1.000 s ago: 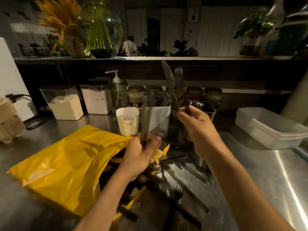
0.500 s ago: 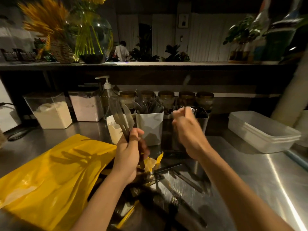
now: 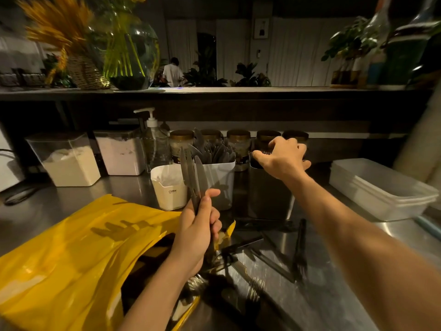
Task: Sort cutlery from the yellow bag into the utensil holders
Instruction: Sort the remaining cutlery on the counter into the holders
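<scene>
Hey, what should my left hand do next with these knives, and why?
Probably lower the knives in your left hand into the white holder just behind them: it already holds similar blades, while your right hand is at the dark holder, where fork tines show.

The steel counter (image 3: 43,218) carries a yellow bag (image 3: 78,254) at 8 o'clock, with loose cutlery (image 3: 274,259) lying by its mouth at 6. Three utensil holders (image 3: 222,182) stand side by side at centre. Behind them are clear canisters (image 3: 69,161) at 10, a pump bottle (image 3: 154,144) and jars (image 3: 238,139) at 12, and stacked white tubs (image 3: 377,187) at 3.
</scene>
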A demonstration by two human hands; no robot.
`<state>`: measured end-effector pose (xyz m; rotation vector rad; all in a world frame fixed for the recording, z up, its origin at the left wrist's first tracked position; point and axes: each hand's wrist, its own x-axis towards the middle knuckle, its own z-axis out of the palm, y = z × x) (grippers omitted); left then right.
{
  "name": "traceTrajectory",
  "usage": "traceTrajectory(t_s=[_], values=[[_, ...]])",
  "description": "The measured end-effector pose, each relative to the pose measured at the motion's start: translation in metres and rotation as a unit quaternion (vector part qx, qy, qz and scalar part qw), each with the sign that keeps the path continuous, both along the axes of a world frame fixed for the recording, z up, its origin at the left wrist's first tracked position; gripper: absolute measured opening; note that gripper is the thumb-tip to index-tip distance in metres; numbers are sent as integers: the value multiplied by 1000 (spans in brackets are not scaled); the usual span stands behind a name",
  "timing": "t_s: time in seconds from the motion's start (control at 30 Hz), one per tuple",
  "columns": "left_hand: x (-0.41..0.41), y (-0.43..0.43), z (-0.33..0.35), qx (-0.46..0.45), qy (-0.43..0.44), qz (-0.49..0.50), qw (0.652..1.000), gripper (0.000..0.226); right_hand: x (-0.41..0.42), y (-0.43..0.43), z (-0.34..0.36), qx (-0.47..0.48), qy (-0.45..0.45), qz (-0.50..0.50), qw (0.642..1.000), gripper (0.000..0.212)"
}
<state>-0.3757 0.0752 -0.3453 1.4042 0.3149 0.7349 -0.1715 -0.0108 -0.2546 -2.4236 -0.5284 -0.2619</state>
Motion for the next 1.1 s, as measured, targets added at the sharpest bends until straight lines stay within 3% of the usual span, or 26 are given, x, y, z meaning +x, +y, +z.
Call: traceTrajectory(t_s=[0.1,0.17,0.23,0.3,0.33,0.4,0.53,0.63,0.73,0.87,1.0,1.1], values=[[0,-2,2,0,-8,-8,1000,28,-14,-5,-6,105,-113,-7,988,43],[-2,-4,5,-6,-10,-18,1000,28,-36,-11,-8,177,-159,72,969,23],[-5,-5,9,-10,8,-41,999,29,-66,-19,-8,178,17,270,946,15],[-11,-7,12,5,41,-100,994,32,-97,-28,-9,131,235,446,854,29],[-13,-9,12,16,55,-142,988,33,-106,-29,-12,118,283,490,816,37],[-18,-13,13,21,82,-205,975,41,-114,-29,-16,110,298,522,791,35],[-21,-6,15,-13,62,-217,974,9,-109,-22,-14,145,251,505,813,24],[-19,1,13,-66,70,-165,982,37,-98,-20,-8,227,217,446,838,24],[-18,0,16,-136,51,-139,980,49,-101,-17,-5,151,213,451,854,25],[-9,-1,17,-104,56,-16,993,50,-101,-16,2,91,261,455,847,42],[-8,8,13,-130,49,35,990,43,-85,-8,23,251,243,412,841,24],[-9,12,8,-113,71,35,990,40,-65,10,40,308,92,301,898,17]])
